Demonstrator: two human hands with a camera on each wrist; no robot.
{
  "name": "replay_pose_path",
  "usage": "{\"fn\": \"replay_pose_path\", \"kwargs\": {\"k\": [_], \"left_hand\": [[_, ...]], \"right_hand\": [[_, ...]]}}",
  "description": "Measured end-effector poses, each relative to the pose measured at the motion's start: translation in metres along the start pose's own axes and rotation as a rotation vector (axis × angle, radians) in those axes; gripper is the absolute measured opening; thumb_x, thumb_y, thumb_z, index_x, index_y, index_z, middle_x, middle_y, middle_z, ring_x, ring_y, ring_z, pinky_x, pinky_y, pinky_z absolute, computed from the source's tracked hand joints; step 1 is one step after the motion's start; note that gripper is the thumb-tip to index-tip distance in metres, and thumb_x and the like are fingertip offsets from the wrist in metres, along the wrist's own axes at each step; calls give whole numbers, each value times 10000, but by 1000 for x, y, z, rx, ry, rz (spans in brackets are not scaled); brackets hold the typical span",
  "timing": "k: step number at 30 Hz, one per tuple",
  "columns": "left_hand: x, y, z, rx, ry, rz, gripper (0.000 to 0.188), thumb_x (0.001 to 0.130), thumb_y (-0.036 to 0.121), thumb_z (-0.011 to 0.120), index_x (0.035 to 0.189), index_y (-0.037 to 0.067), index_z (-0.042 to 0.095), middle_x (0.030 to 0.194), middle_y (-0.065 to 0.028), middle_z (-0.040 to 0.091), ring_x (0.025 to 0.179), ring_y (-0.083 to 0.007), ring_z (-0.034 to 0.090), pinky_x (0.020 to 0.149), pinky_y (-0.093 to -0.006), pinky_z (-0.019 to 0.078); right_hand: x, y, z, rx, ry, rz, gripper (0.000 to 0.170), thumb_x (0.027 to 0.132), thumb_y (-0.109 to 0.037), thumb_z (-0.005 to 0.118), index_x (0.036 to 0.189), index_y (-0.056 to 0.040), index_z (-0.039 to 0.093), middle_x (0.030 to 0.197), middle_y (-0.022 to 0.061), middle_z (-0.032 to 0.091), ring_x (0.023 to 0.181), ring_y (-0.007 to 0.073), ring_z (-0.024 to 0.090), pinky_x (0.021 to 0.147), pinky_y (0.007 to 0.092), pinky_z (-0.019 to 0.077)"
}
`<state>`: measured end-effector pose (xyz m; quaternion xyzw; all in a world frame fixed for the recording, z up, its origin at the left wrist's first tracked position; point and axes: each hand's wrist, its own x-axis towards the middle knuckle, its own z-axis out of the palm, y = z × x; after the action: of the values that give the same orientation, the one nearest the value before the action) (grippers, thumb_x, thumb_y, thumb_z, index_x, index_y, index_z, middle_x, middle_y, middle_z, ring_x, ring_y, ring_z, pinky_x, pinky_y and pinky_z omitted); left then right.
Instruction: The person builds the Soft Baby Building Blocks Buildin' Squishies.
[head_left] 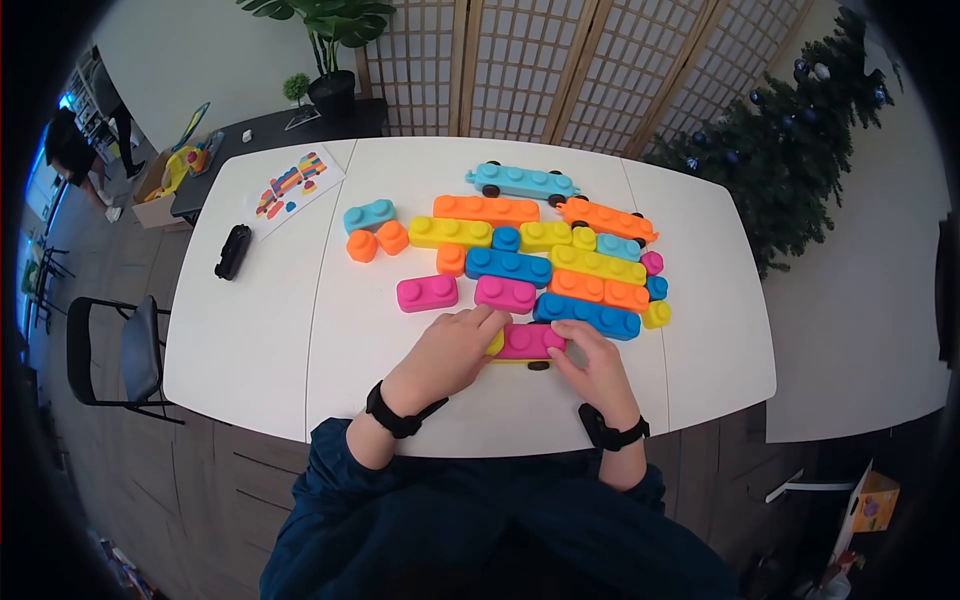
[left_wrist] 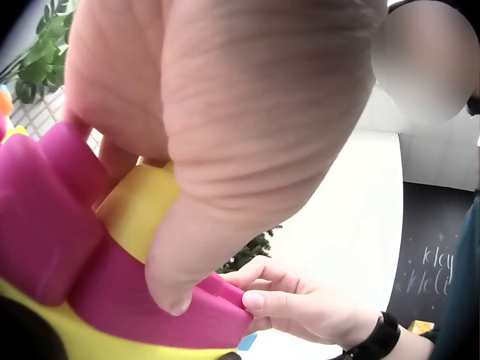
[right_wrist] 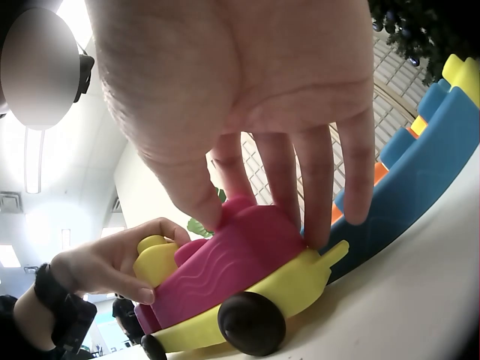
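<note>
In front of the body sits a yellow wheeled car base (right_wrist: 292,285) with black wheels. A long pink block (head_left: 525,342) lies along its top. My left hand (head_left: 452,352) holds a yellow block (right_wrist: 155,256) at the left end of the car, fingers behind it and thumb (left_wrist: 171,281) against the pink side. Over the right end, my right hand (head_left: 597,360) grips the long pink block between thumb and fingers. More pink studs (left_wrist: 71,154) show beside the yellow block in the left wrist view. From the head, my left hand hides most of the car's left end.
Beyond the hands lie rows of blocks, including a blue one (head_left: 587,316), a pink one (head_left: 505,295) and a yellow one (head_left: 597,264). Turquoise (head_left: 522,181) and orange (head_left: 608,219) wheeled bases stand behind. A picture sheet (head_left: 296,190) and black object (head_left: 233,252) lie left.
</note>
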<state>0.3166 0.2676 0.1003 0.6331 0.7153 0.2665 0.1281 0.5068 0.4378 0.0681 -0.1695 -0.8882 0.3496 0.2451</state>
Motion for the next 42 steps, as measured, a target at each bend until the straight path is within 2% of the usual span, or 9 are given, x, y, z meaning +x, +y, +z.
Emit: {"fn": "replay_pose_path", "kwargs": {"k": [3, 5, 8, 21, 27, 33, 35, 38, 42], "left_hand": [[-1, -1, 3, 129, 101, 59, 471, 793, 81, 772, 1215, 59, 565, 1103, -128, 626, 1004, -300, 662, 810, -401, 541], [-2, -1, 4, 88, 63, 15, 527, 794, 69, 780, 1268, 89, 552, 1163, -147, 632, 1038, -349, 650, 861, -433, 534], [1, -3, -2, 62, -7, 0, 513, 794, 65, 784, 1252, 87, 555, 1160, -146, 640, 1012, -352, 660, 840, -431, 543], [0, -8, -9, -32, -31, 20, 502, 782, 13, 778, 1228, 95, 563, 1186, -142, 647, 1012, -377, 662, 843, -447, 543], [-1, -11, -7, -101, -47, -1, 603, 781, -2, 775, 1328, 108, 547, 1217, -161, 642, 1057, -388, 651, 886, -460, 534], [-14, -16, -24, -202, -8, -106, 707, 844, 126, 792, 1470, 71, 468, 1295, -210, 620, 1166, -403, 617, 983, -433, 507], [-21, -34, -36, -203, 164, -88, 684, 884, 197, 775, 1476, 44, 468, 1328, -215, 610, 1193, -403, 608, 1005, -414, 496], [-16, -76, -60, 11, 353, -151, 408, 910, 159, 723, 1269, -4, 620, 1228, -203, 663, 1130, -407, 628, 956, -421, 519], [2, -164, -80, 253, 536, -333, 282, 924, 57, 668, 1202, 11, 669, 1166, -194, 686, 1069, -392, 657, 910, -420, 534]], "right_hand": [[0, -1, -1, -4, -2, -3, 301, 891, -137, 752, 1175, -48, 703, 1177, 131, 702, 1028, 313, 698, 890, 355, 562], [0, -2, -1, -10, -4, -3, 301, 893, -138, 751, 1176, -47, 703, 1178, 132, 701, 1027, 314, 698, 889, 355, 561], [0, -1, 0, 5, -7, 10, 298, 895, -138, 748, 1175, -45, 703, 1179, 135, 700, 1032, 316, 696, 891, 356, 560], [0, 4, 5, 27, -20, 3, 299, 896, -135, 745, 1176, -43, 696, 1150, 132, 700, 1001, 312, 694, 874, 353, 558], [0, 2, 5, 24, -19, 5, 300, 896, -136, 744, 1179, -48, 696, 1155, 123, 700, 1002, 302, 695, 872, 348, 558], [-1, -6, 3, -2, -22, 11, 309, 906, -123, 738, 1198, -34, 686, 1166, 132, 698, 1016, 302, 690, 894, 342, 549], [-1, -6, 3, -11, -26, 12, 316, 908, -106, 737, 1203, -10, 679, 1169, 147, 696, 1021, 304, 686, 912, 337, 541], [-1, -4, 3, -15, -28, 0, 318, 912, -116, 739, 1206, -13, 678, 1177, 147, 695, 1028, 308, 686, 911, 340, 543], [-1, -4, 4, -14, -17, -7, 299, 916, -162, 734, 1194, -60, 693, 1184, 120, 698, 1026, 309, 692, 882, 351, 558]]}}
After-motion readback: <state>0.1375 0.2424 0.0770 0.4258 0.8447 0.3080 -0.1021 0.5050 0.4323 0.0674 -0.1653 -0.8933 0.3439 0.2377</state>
